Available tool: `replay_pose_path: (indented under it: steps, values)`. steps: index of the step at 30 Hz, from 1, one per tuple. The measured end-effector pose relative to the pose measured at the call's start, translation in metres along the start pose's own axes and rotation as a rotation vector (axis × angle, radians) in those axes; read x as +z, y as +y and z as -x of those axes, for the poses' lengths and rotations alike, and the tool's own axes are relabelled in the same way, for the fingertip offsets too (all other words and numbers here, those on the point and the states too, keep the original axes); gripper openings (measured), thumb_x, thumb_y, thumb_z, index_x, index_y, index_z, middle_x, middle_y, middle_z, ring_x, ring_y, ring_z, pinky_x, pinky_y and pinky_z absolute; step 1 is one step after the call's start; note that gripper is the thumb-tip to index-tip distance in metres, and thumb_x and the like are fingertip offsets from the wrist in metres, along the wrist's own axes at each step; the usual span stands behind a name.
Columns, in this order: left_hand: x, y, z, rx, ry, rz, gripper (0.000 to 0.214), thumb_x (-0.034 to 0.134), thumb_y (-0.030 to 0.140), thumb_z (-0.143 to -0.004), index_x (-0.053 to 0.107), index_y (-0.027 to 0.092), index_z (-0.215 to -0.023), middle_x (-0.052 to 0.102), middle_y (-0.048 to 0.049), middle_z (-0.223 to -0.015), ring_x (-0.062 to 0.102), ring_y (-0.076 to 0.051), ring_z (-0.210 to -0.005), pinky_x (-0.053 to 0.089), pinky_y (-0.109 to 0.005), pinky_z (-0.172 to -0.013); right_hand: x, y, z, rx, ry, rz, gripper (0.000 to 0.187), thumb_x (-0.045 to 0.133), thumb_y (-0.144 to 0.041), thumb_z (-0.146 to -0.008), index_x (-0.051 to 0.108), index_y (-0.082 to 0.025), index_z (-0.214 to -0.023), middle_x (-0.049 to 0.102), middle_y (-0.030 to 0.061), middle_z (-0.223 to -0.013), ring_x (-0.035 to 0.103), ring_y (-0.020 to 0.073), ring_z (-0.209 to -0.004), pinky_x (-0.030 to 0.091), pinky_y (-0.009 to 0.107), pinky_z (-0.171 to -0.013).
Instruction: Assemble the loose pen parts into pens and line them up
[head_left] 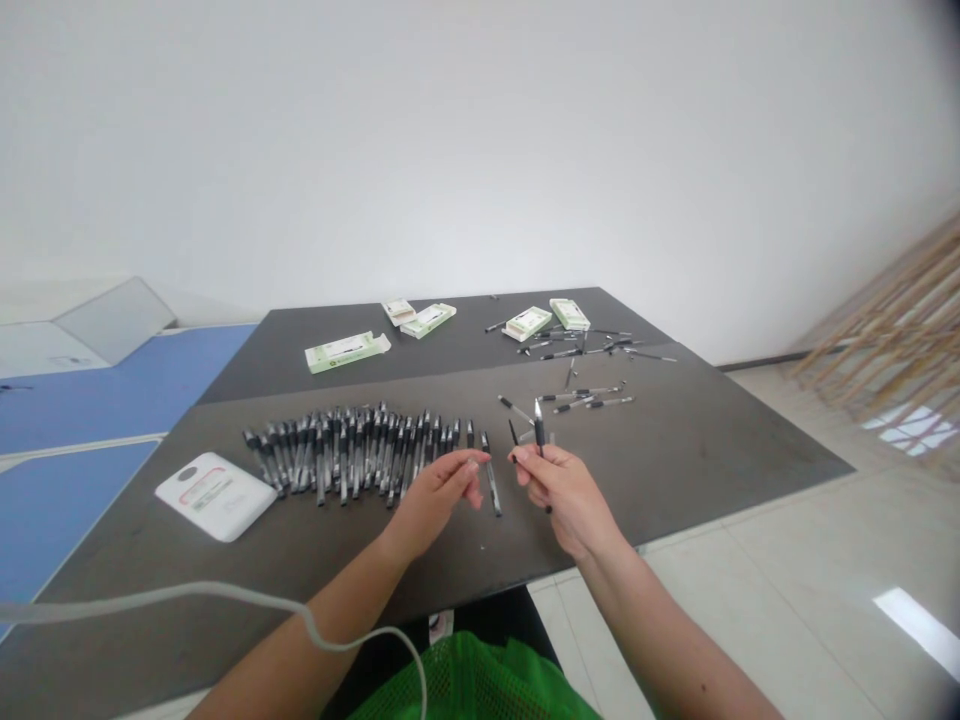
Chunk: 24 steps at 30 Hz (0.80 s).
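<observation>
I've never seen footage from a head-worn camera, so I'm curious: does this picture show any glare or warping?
In the head view, the image looks wide-angle and warped: the wooden slats lean steeply, and the dark table seems to splay towards the bottom. Bright glare marks the tile floor at lower right, the top right corner darkens, and the pens look slightly soft.

A plain white wall (480, 150) fills the upper frame and meets a thin black skirting strip (757, 362) at right. Pale glossy floor tiles (795, 570) cover the lower right, with a bright white light reflection (919, 630) near the edge. At upper right, slender light-wood slats (885, 320) cross at angles. At left lie 2 blue tabletop panels (112, 400). At centre, 2 abutting dark grey rectangular tabletops (697, 450) meet along a straight seam.
</observation>
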<state>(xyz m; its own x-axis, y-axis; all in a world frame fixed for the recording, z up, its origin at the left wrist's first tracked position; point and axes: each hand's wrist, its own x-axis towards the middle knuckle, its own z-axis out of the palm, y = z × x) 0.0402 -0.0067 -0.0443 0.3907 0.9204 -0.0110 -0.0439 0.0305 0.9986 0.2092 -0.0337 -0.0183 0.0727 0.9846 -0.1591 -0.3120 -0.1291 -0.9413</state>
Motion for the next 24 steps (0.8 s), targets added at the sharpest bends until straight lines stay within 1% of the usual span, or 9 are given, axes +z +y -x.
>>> replay_pose_path:
  steps: [2, 4, 6, 8, 11, 14, 16, 20, 24]
  values:
    - [-0.003, -0.002, 0.002, 0.03, 0.032, -0.072, 0.035, 0.051, 0.04, -0.086, 0.062, 0.017, -0.11, 0.051, 0.0029, -0.061, 0.049, -0.012, -0.06, 0.04, -0.028, -0.067, 0.0, 0.004, -0.002, 0.004, -0.001, 0.045, 0.033, 0.069, -0.045, -0.07, 0.056, -0.017, -0.058, 0.039, -0.0076, -0.044, 0.02, 0.0047, -0.039, 0.012, 0.024, -0.042]
    - [-0.005, -0.003, 0.004, 0.067, 0.042, -0.073, 0.038, 0.047, 0.041, -0.088, 0.06, 0.017, -0.115, 0.05, 0.0016, -0.065, 0.047, -0.013, -0.064, 0.039, -0.028, -0.067, 0.0, 0.007, -0.003, -0.006, 0.005, 0.12, 0.034, 0.068, -0.045, -0.071, 0.055, -0.017, -0.057, 0.038, -0.0072, -0.044, 0.023, 0.0057, -0.04, 0.013, 0.024, -0.042]
    - [-0.004, -0.003, 0.007, 0.097, 0.008, -0.026, 0.04, 0.043, 0.04, -0.091, 0.056, 0.017, -0.121, 0.049, 0.0005, -0.069, 0.047, -0.013, -0.068, 0.039, -0.029, -0.069, 0.0, 0.007, -0.003, -0.04, 0.012, 0.215, 0.034, 0.067, -0.045, -0.072, 0.056, -0.017, -0.057, 0.044, -0.0049, -0.048, 0.029, 0.0071, -0.044, 0.019, 0.023, -0.044]
    - [-0.003, -0.004, 0.009, 0.101, -0.047, 0.037, 0.041, 0.041, 0.038, -0.092, 0.05, 0.017, -0.125, 0.047, 0.001, -0.07, 0.046, -0.013, -0.068, 0.039, -0.029, -0.07, 0.0, 0.005, -0.003, -0.095, -0.002, 0.321, 0.032, 0.065, -0.043, -0.074, 0.057, -0.017, -0.056, 0.052, -0.0022, -0.055, 0.04, 0.0096, -0.05, 0.027, 0.023, -0.049]
    - [0.0, -0.005, 0.01, 0.092, -0.111, 0.098, 0.036, 0.044, 0.035, -0.092, 0.043, 0.017, -0.123, 0.046, 0.0032, -0.068, 0.045, -0.012, -0.064, 0.039, -0.029, -0.069, 0.001, -0.001, -0.003, -0.139, -0.057, 0.491, 0.029, 0.062, -0.04, -0.076, 0.059, -0.017, -0.057, 0.059, -0.0009, -0.06, 0.051, 0.0134, -0.06, 0.034, 0.024, -0.057]
    - [0.002, -0.007, 0.01, 0.104, -0.169, 0.118, 0.03, 0.045, 0.032, -0.092, 0.04, 0.018, -0.118, 0.045, 0.0048, -0.065, 0.044, -0.011, -0.061, 0.038, -0.028, -0.067, 0.0, -0.008, -0.002, -0.115, -0.108, 0.645, 0.026, 0.061, -0.038, -0.076, 0.062, -0.018, -0.06, 0.059, -0.0014, -0.058, 0.053, 0.0139, -0.06, 0.035, 0.023, -0.058]
    - [0.002, -0.007, 0.011, 0.109, -0.201, 0.128, 0.028, 0.045, 0.031, -0.092, 0.039, 0.018, -0.116, 0.045, 0.0056, -0.063, 0.043, -0.011, -0.059, 0.038, -0.028, -0.065, -0.001, -0.01, -0.002, -0.099, -0.123, 0.709, 0.025, 0.06, -0.038, -0.076, 0.063, -0.018, -0.061, 0.059, -0.0016, -0.058, 0.053, 0.0138, -0.06, 0.035, 0.023, -0.057]
    - [0.003, -0.005, 0.011, 0.102, -0.234, 0.129, 0.029, 0.045, 0.031, -0.092, 0.038, 0.018, -0.117, 0.043, 0.0063, -0.062, 0.042, -0.01, -0.056, 0.037, -0.027, -0.062, -0.003, -0.012, -0.001, -0.078, -0.141, 0.752, 0.025, 0.06, -0.038, -0.075, 0.064, -0.017, -0.062, 0.058, -0.0018, -0.058, 0.052, 0.0135, -0.059, 0.033, 0.023, -0.055]
    - [0.003, -0.004, 0.012, 0.064, -0.259, 0.097, 0.037, 0.046, 0.033, -0.091, 0.038, 0.017, -0.123, 0.042, 0.0066, -0.062, 0.041, -0.009, -0.055, 0.037, -0.025, -0.06, -0.004, -0.012, -0.001, -0.07, -0.157, 0.787, 0.025, 0.061, -0.038, -0.075, 0.063, -0.017, -0.06, 0.06, -0.0012, -0.058, 0.053, 0.0135, -0.059, 0.032, 0.023, -0.054]
